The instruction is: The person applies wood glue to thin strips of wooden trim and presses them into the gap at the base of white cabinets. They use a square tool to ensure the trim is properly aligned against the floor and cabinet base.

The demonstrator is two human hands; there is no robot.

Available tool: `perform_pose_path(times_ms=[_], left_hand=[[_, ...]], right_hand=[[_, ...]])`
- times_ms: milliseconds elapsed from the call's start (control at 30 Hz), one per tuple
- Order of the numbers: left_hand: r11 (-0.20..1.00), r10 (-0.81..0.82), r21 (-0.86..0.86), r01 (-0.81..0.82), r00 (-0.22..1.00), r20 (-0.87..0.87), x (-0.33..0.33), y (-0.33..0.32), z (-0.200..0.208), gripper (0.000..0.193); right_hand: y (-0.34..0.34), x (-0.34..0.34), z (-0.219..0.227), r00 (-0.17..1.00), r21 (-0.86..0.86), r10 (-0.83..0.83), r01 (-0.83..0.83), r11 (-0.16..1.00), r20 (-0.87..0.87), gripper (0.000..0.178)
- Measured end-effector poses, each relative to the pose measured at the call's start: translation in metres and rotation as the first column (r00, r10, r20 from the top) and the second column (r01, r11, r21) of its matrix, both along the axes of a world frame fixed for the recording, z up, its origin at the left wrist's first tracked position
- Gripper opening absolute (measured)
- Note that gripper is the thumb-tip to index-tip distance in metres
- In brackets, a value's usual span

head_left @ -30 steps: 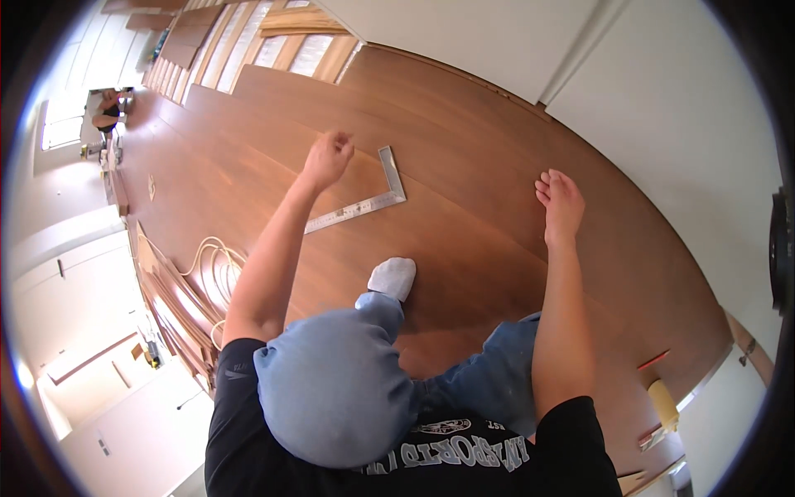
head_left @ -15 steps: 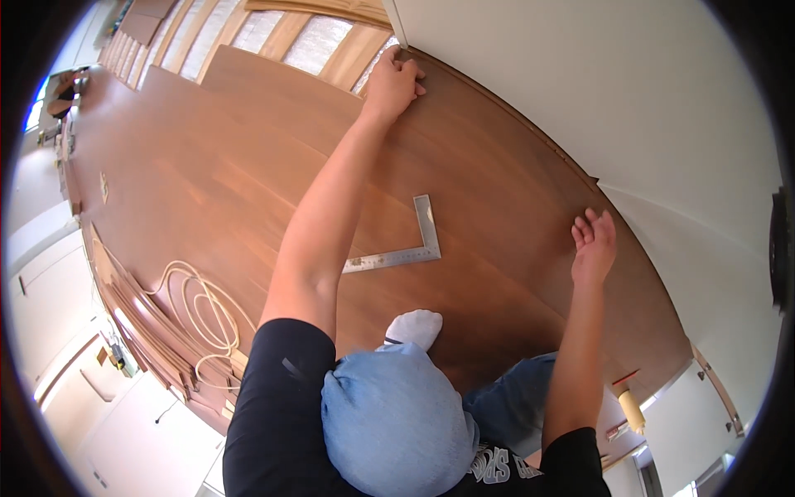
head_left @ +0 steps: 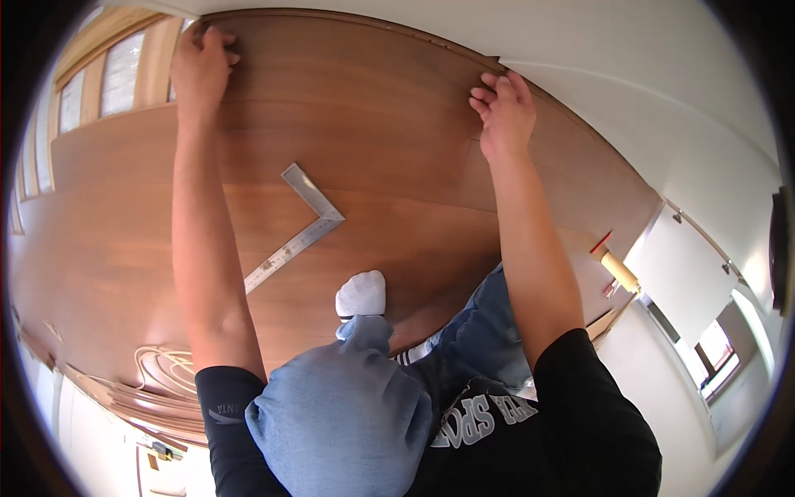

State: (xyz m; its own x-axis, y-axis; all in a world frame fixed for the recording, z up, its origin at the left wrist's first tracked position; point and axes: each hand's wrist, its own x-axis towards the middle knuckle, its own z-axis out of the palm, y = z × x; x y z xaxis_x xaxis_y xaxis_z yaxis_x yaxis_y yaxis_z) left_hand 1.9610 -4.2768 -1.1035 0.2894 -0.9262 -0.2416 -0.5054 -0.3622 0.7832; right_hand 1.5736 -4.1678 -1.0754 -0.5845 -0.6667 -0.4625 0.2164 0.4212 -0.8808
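Note:
A long brown floorboard [head_left: 356,58] lies along the foot of the white wall, the outermost row of the wood floor. My left hand [head_left: 203,70] is at its left end, beside the bare battens, fingers loosely bent and apart. Whether these fingertips press on the board's end is hard to make out. Over the same board, near its wall-side edge, is my right hand [head_left: 507,112], its fingers half curled and spread with nothing between them. A metal carpenter's square [head_left: 319,224] lies on the floor between my forearms, partly hidden by the left one.
Wooden battens [head_left: 153,62] with silvery sheet between them show at the far left. A coiled cream hose [head_left: 166,364] and stacked brown strips [head_left: 141,406] lie at the lower left. A yellow-handled tool [head_left: 617,269] is at the right. My white-socked foot [head_left: 362,294] rests on the floor.
The view has swung to the right, so the floor and square sit further left. My right hand has moved forward to the board's wall-side edge; my left stays at the board's end.

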Motion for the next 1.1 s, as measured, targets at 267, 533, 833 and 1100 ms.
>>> perform_pose_path(times_ms=[267,533,833,1100], left_hand=[[0.995,0.102,-0.018,-0.102,0.994,-0.026,-0.005,0.005,0.017,0.044],[0.990,0.136,-0.014,-0.141,0.973,-0.187,-0.010,0.067,0.030,0.038],[0.981,0.185,-0.004,-0.193,0.943,-0.277,0.028,0.106,0.021,0.042],[0.994,0.067,0.104,-0.024,0.897,-0.438,-0.009,0.173,0.041,0.039]], right_hand=[[0.013,0.004,0.001,0.993,-0.025,0.043,-0.046,0.999,-0.107,0.044],[0.101,-0.002,0.003,0.996,0.047,0.019,-0.015,0.999,-0.085,0.037],[0.061,0.052,0.039,0.112,0.300,0.543,-0.733,0.610,-0.832,0.047],[0.048,0.091,0.015,-0.125,0.488,0.605,-0.726,0.484,-0.786,0.042]])
